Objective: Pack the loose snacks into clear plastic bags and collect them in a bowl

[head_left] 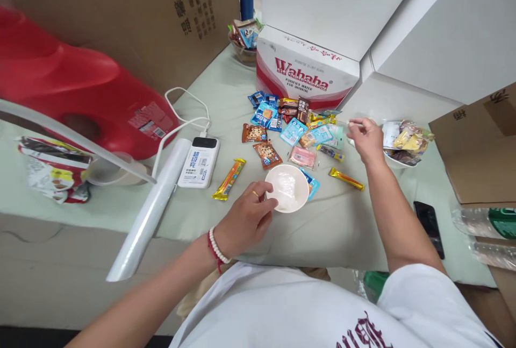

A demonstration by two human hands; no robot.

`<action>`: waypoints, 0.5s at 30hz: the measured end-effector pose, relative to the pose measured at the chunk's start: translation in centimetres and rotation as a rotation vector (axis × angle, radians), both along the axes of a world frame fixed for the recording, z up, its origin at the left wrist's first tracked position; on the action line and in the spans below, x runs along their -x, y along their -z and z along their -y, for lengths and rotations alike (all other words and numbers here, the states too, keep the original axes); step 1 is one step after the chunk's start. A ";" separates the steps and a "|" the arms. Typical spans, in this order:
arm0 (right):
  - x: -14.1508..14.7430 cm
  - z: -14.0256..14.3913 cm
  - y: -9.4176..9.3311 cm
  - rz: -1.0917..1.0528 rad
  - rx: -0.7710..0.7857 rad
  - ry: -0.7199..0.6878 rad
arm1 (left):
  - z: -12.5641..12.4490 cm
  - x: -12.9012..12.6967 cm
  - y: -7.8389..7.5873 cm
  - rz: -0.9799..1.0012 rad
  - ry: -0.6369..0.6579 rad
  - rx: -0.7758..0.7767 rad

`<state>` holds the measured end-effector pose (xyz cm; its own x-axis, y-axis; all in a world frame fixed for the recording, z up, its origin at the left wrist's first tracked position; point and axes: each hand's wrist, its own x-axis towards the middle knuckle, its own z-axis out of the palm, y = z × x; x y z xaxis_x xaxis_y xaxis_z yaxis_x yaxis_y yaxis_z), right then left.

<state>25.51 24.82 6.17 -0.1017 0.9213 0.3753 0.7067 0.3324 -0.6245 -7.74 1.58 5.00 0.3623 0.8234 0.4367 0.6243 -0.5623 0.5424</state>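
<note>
My left hand (250, 213) is closed on the near left rim of a white bowl (307, 189), thumb and fingers at its edge. Inside the bowl lies something clear and shiny, perhaps a plastic wrapper. To the right, above the table, my right hand (366, 138) is closed in a pinch; a small whitish bit shows by its fingertips, too small to name. Between the hands and the carton spread packaged snacks: brown cookie packs (267, 154), a pink packet (303, 156), light blue packets (293, 132), and a yellow snack bar (346, 178). Another yellow bar (229, 179) lies left of the bowl.
A Wahaha water carton (306, 71) stands behind the snacks. At right are a filled snack bowl (403, 162), a phone (429, 228) and a cardboard box (479, 149). Leftward sit a power bank (199, 164) with cable, a lamp (151, 211) and a red jug (80, 79).
</note>
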 end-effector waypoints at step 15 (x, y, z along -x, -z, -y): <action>15.8 14.8 -1.2 0.918 0.416 -0.728 | 0.3 -0.4 3.1 0.077 -0.089 0.142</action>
